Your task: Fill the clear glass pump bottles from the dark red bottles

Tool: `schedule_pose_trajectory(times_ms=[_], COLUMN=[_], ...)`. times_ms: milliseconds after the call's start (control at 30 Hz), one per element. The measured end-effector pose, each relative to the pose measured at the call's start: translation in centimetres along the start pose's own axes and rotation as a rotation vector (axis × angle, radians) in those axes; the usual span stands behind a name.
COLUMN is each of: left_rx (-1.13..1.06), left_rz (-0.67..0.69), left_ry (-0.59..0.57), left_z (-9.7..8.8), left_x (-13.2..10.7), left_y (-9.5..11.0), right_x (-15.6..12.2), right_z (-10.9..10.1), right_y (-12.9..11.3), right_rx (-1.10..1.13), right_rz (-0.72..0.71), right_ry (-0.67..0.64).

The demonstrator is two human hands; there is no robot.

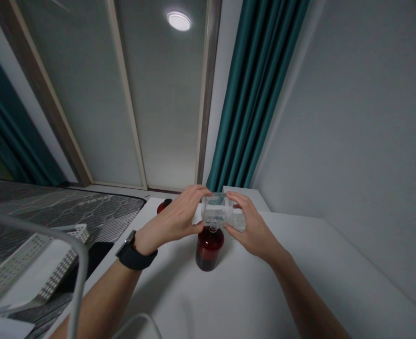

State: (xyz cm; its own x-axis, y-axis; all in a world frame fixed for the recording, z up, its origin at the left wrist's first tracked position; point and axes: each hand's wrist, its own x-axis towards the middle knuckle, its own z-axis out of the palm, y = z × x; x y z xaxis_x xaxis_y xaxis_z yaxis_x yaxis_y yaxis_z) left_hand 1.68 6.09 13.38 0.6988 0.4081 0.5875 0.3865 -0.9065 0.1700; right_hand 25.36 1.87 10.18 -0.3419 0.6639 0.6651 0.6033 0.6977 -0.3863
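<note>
A clear glass vessel lies on its side in the air between my two hands, just above a brown glass bottle. My left hand, with a black watch on its wrist, grips the vessel's left end between fingers and thumb. At the other end, the fingers and thumb of my right hand close on it. A second clear piece shows by my right palm; I cannot tell whether it is separate. The brown bottle stands upright on the white table, its neck partly hidden by the vessel.
Behind my left hand stands another brown bottle with a dark top. A white perforated basket is at the left, below the table edge. A grey curved tube crosses the near left. A wall borders the table's right side.
</note>
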Motion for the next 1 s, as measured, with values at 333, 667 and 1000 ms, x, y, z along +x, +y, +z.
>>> schedule_pose_trajectory(times_ms=[333,667,1000], left_rx=[0.026,0.041,0.076], left_rz=[0.006,0.013,0.034], left_ry=[-0.001,0.015,0.028], left_z=[-0.10,-0.37,-0.40], left_x=[0.11,0.16,0.19], left_y=[0.21,0.41,0.39], right_x=[-0.03,0.03,0.12], right_z=[-0.06,-0.19,-0.32], right_y=[0.03,-0.15,-0.42], right_rx=[-0.022,-0.036,-0.040], right_rz=[-0.006,-0.021,-0.031], right_ry=[-0.021,-0.003,0.014])
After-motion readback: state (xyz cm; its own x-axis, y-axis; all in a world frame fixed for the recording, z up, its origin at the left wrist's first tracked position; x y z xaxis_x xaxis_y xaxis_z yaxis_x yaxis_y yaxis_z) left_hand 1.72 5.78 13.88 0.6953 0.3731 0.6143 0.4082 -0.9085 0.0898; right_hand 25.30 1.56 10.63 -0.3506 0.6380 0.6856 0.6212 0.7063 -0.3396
